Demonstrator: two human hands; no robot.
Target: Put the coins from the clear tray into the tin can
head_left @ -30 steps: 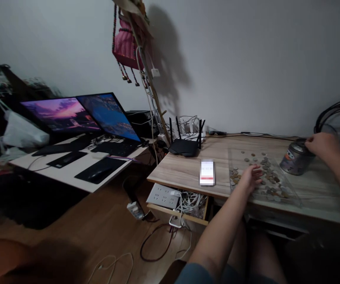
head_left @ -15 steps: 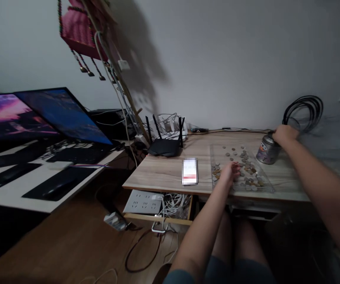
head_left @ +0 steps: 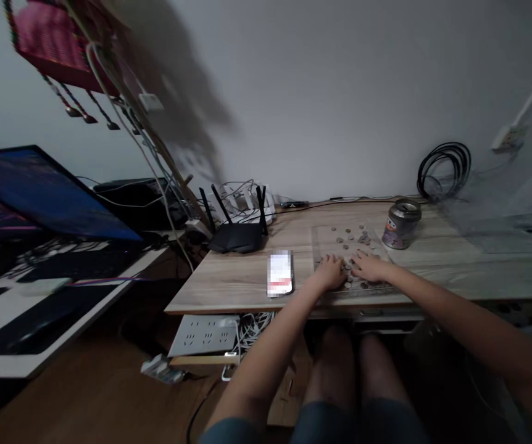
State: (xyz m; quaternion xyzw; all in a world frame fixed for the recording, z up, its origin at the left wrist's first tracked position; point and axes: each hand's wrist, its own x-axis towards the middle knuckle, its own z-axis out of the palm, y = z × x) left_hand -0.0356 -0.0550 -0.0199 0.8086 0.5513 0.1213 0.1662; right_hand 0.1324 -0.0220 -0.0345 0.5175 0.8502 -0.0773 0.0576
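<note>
Coins (head_left: pixel 363 238) scattered in clear tray (head_left: pixel 322 239) on desk (head_left: pixel 229 280). Left hand (head_left: pixel 331 272) among them, grip can't tell; right hand (head_left: pixel 371 267) fingers spread. Likely light, hard, slippery; best pinched by rims.

- A phone (head_left: pixel 279 273) lies face up on the wooden desk (head_left: pixel 229 287), its lit screen blurred out.
- A black router (head_left: pixel 238 238) with raised antennas sits near the desk's back left corner, white cables bunched behind it.
- A coil of black cable (head_left: pixel 465 163) stands against the wall, below and left of a white wall socket (head_left: pixel 508 138).
- Under the desk, an open drawer (head_left: pixel 199 360) holds a power strip (head_left: pixel 203 336) and tangled white cords (head_left: pixel 253 327).
- A pink bag (head_left: pixel 53 43) hangs at upper left by a slanting pole (head_left: pixel 162 157).
- A monitor (head_left: pixel 48 197) and a dark mouse (head_left: pixel 46 324) occupy the white desk (head_left: pixel 16 368).
</note>
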